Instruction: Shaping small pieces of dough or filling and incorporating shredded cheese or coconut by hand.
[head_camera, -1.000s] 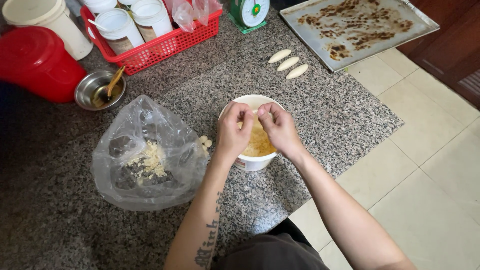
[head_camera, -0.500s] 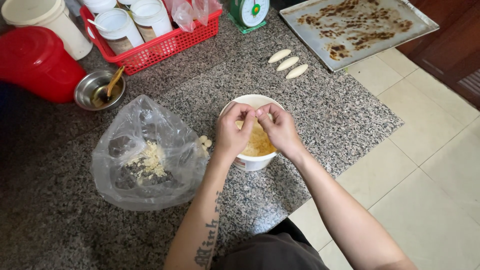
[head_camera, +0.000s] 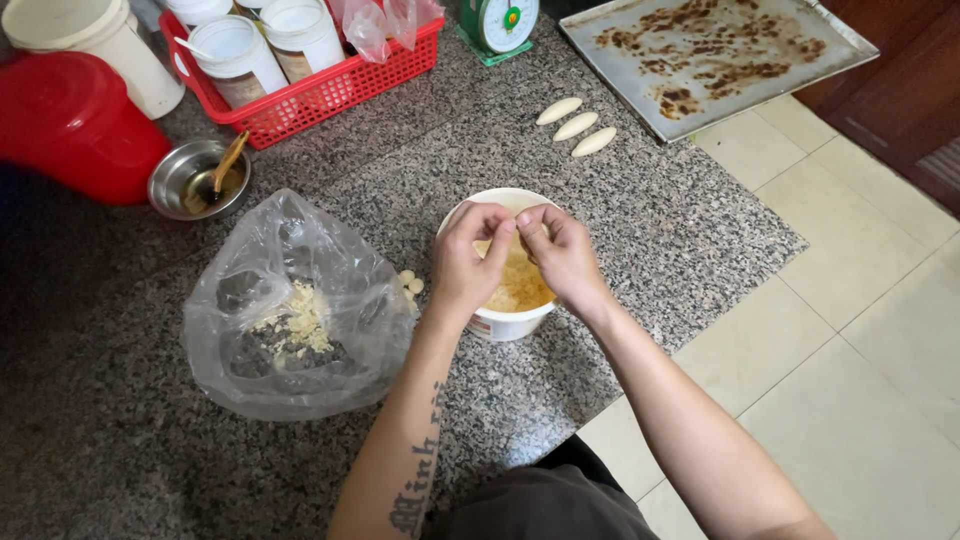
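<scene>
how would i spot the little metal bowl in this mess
Start at the big red tub at the far left of the granite slab. Just right of it, in front of the red basket of jars, sits the small steel bowl. It is the only shiny metal dish, with a wooden spoon resting in it.

bowl: white, yellow shreds inside
slab: grey granite, finely speckled
basket: red, latticed
jug: solid red
tray: silver, blotched with brown
dough pieces: pale cream
scale: green, white dial
floor: cream tiles
</scene>
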